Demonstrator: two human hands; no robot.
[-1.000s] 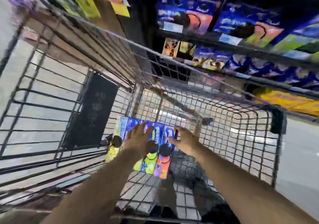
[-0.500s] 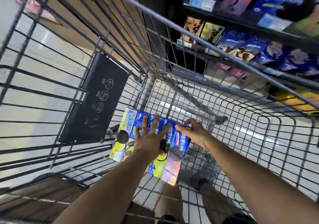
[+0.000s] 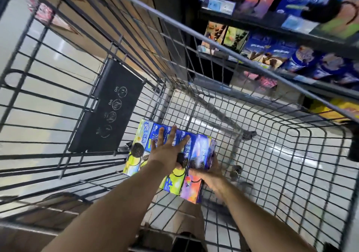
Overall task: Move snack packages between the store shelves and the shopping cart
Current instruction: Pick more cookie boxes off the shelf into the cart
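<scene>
A wire shopping cart (image 3: pixel 194 36) is seen from above, and a row of snack boxes (image 3: pixel 155 144) is laid flat, side by side, on its mesh floor, close to the corner beside the black panel (image 3: pixel 108 108) that hangs on the cart's wall. The row is made up of a yellow-green box (image 3: pixel 136 154) at the left end, blue boxes in the middle and a purple and orange box (image 3: pixel 191 188) at the right end; round dark cookies are printed on the faces. The left hand (image 3: pixel 165 154) is placed on top of the middle of the row, with its fingers (image 3: pixel 172 133) straight, spread apart and laid flat on the blue boxes, so nothing is grasped by it. The right hand (image 3: pixel 210 174) is brought in from the right side of the row, and the purple and orange box is grasped by it, the thumb being laid across the printed face and the other fingers curled round the right edge. The upper part of that box is blurred, so whether it is lifted clear of the mesh cannot be told. Beyond the cart's far rim, store shelves (image 3: pixel 272 25) are stocked with more blue snack packages (image 3: pixel 303 55), and a pale shop floor (image 3: pixel 252 146) is seen through the mesh.
</scene>
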